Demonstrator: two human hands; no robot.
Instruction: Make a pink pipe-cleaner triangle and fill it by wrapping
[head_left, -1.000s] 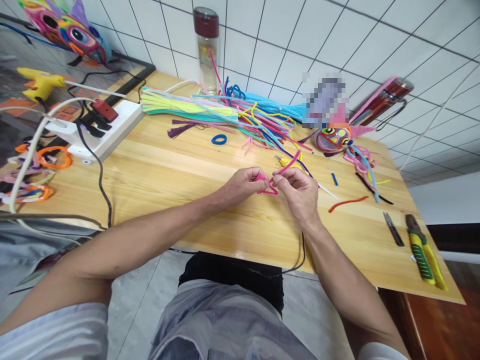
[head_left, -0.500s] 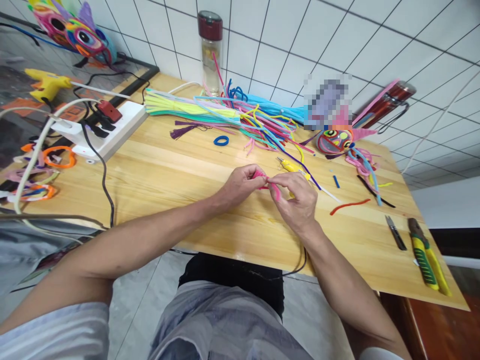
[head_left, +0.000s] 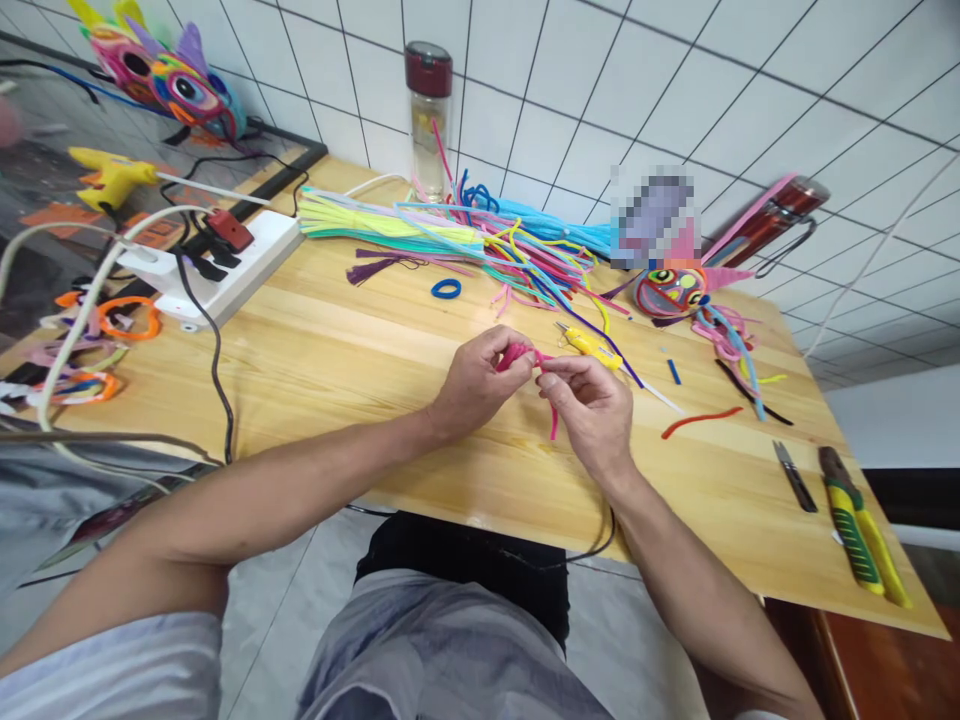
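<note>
My left hand (head_left: 480,380) and my right hand (head_left: 592,405) meet over the middle of the wooden table (head_left: 337,370). Both pinch one pink pipe cleaner (head_left: 517,356). The left fingers close on its coiled part. The right fingers grip it just beside them, and a loose pink end hangs down below the right hand toward the tabletop. A small yellow tool (head_left: 592,346) lies just behind my right hand.
A heap of coloured pipe cleaners (head_left: 465,240) lies at the back by a glass bottle (head_left: 427,110). A power strip (head_left: 210,265) and glue gun (head_left: 112,178) sit left. A colourful craft face (head_left: 667,288), red strand (head_left: 701,420), snips (head_left: 793,475) and pliers (head_left: 855,525) lie right.
The right hand has turned the pink pipe cleaner's free end from pointing up and back to hanging downward. Both hands stayed together; the view shifted slightly.
</note>
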